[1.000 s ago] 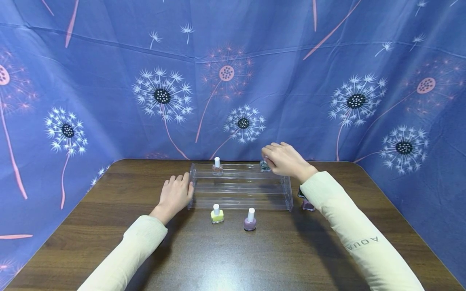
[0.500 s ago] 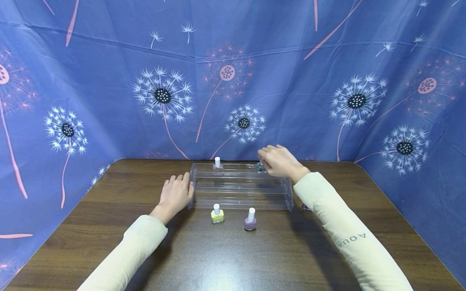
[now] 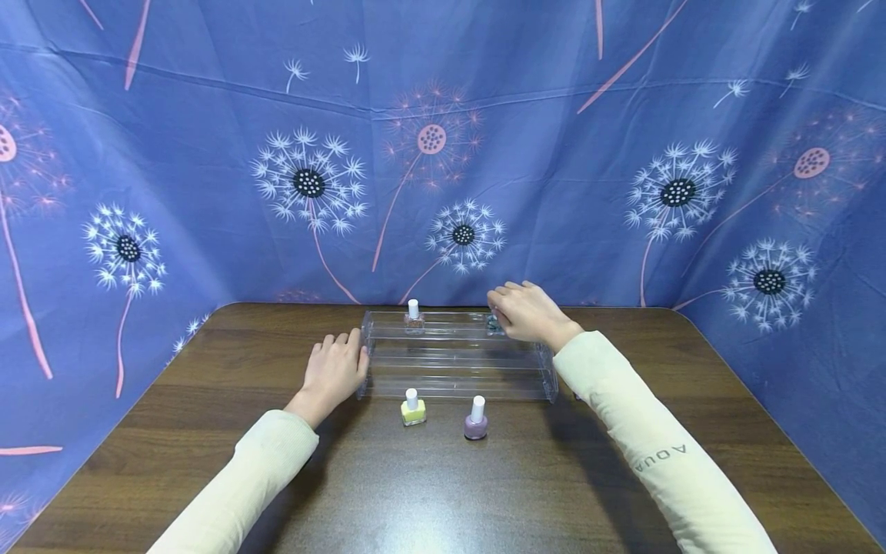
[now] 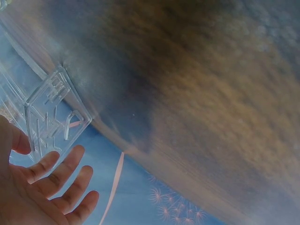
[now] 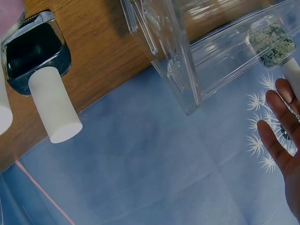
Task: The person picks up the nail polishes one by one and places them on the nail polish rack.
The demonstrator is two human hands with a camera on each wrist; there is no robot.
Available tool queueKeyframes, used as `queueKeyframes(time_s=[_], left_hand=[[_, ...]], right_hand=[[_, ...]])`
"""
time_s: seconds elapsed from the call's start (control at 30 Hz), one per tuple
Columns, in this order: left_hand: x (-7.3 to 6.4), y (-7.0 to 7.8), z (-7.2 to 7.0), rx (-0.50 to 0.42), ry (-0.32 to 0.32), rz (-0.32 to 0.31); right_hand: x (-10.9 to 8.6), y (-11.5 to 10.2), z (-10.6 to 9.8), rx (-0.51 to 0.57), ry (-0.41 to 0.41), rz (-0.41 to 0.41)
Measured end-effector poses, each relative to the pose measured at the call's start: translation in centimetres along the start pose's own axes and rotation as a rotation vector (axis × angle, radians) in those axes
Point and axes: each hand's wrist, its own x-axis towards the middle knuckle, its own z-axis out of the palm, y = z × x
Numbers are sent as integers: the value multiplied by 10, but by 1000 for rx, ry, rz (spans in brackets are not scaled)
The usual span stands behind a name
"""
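A clear acrylic tiered rack [image 3: 453, 358] stands on the wooden table. My left hand [image 3: 334, 368] is at its left end; in the left wrist view the thumb and index finger pinch the edge of the side panel [image 4: 58, 112], other fingers spread. My right hand [image 3: 529, 312] pinches the white cap [image 5: 293, 75] of a nail polish bottle with green glitter [image 5: 271, 42], at the top tier's right part. A nail polish bottle with brownish glitter [image 3: 414, 319] stands on the top tier's left. In front of the rack are a yellow nail polish [image 3: 413, 409] and a purple nail polish [image 3: 475, 423].
Right of the rack, a dark green nail polish [image 5: 37, 49] and a pinkish-purple bottle [image 5: 9, 16] stand close together, mostly behind my right sleeve [image 3: 644, 431] in the head view. A blue dandelion-print cloth [image 3: 554, 154] hangs behind the table [image 3: 443, 492].
My right hand has moved a little left and down along the top tier with the green glitter nail polish. The left hand has stayed on the rack's left end.
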Motion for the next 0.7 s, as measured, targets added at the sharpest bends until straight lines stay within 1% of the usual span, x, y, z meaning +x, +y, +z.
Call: queueKeyframes(time_s=[0.7], left_hand=[[0,1,0,2,8,2]], right_hand=[[-1,1,1,8,-4,28]])
